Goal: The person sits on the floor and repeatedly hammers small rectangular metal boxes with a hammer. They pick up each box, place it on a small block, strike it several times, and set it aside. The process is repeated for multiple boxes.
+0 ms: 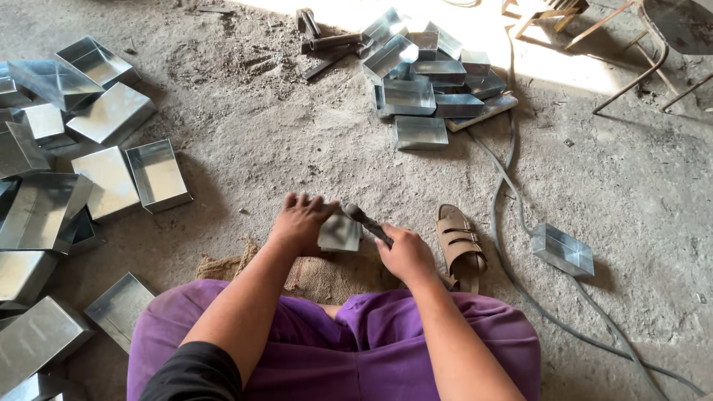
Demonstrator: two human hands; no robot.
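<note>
**Two hands on a small tin box, seated on a dusty floor**

The left hand lies spread, fingers flat, over the top of a small shiny rectangular sheet-metal box, which stands on the floor just ahead of the person's knees. Most of the box's upper face is covered by that palm, so its open side cannot be made out. The right hand is wrapped tight around the handle of a dark metal hammer, whose head sits right at the box's upper right corner; whether it is touching the metal is hard to tell. The lower handle vanishes inside the fist.

Beneath both hands a strip of coarse brown burlap sacking shows, half hidden under purple-clad legs. Just right of the right hand lies a tan strapped sandal, and further right a grey cable runs along the grey concrete floor past one lone shiny box.

Well left of the left hand, a crowd of larger galvanised trays is spread out, several cut off by the picture's edge. Far ahead of the hands another heap of shiny boxes sits in glaring sunlight, with dark iron bars beside it, too washed out to read clearly.
</note>
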